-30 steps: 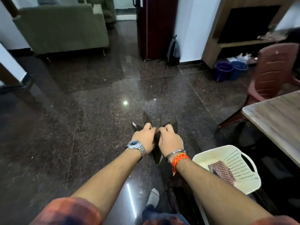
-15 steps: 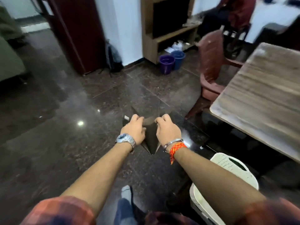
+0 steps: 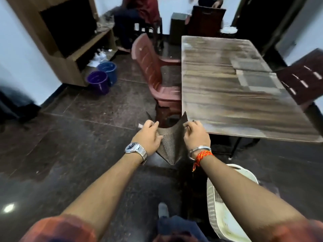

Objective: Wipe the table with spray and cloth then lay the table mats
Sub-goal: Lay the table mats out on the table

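Both my hands hold a dark brown woven table mat [image 3: 171, 144] in the air, just off the near left corner of the wooden table [image 3: 218, 95]. My left hand [image 3: 148, 137] grips its left side and my right hand [image 3: 196, 136] its right side, so the mat sags in a V between them. Two grey mats lie on the table at its right side, one [image 3: 260, 82] nearer and one [image 3: 249, 65] farther. No spray or cloth is visible.
A white plastic basket [image 3: 220, 212] stands on the floor under my right arm. A red plastic chair [image 3: 157, 74] is at the table's left side, a dark chair [image 3: 304, 77] at its right. Two buckets [image 3: 102, 78] sit by a wooden cabinet. A person sits at the back.
My view has swung right from the open floor to the table. My hands have moved apart, spreading the mat from a folded bunch into a wider V.
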Demonstrator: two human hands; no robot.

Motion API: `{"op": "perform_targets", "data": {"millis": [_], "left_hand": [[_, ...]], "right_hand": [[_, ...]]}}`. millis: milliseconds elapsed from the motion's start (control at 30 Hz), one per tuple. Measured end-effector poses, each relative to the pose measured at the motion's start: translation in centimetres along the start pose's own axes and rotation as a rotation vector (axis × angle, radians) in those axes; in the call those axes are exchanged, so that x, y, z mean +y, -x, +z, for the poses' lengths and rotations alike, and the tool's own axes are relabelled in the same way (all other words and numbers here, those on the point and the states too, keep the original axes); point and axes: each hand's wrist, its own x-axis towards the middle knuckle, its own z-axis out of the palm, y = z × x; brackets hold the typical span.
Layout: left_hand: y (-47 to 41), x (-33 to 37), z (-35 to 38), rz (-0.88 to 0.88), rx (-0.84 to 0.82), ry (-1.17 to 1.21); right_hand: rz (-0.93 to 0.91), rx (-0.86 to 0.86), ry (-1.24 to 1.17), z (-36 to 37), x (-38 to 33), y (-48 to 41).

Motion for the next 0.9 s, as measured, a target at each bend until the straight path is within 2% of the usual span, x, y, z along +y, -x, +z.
{"op": "perform_targets", "data": {"millis": [233,333,467,633,767,900], "left_hand": [[-13.3,0.2,1.1,0.137,-0.058,0.068],[-19.8,0.8,0.5,0.111,-0.129,0.116],[-28.2,2.1,-0.4,0.067,-0.08,0.255],[-36.4,2.6,0.6,-0.002,-0.122,0.344],[-43.5,2.4,2.4,-0.03,-0.096,0.367],[-51.7,1.0,4.6,-0.052,-0.089,0.387]], "right_hand": [[0.239,0.217,-0.105,0.7,5.0,-10.1],[0.325,0.314,-0.155,0.7,7.2,-15.3],[0.363,0.397,-0.235,-0.3,9.9,-23.7],[0.498,0.486,-0.353,0.2,12.3,-31.3],[0.501,0.444,-0.413,2.4,14.3,-36.4],[0.384,0.417,-0.343,5.1,16.8,-42.0]]}}
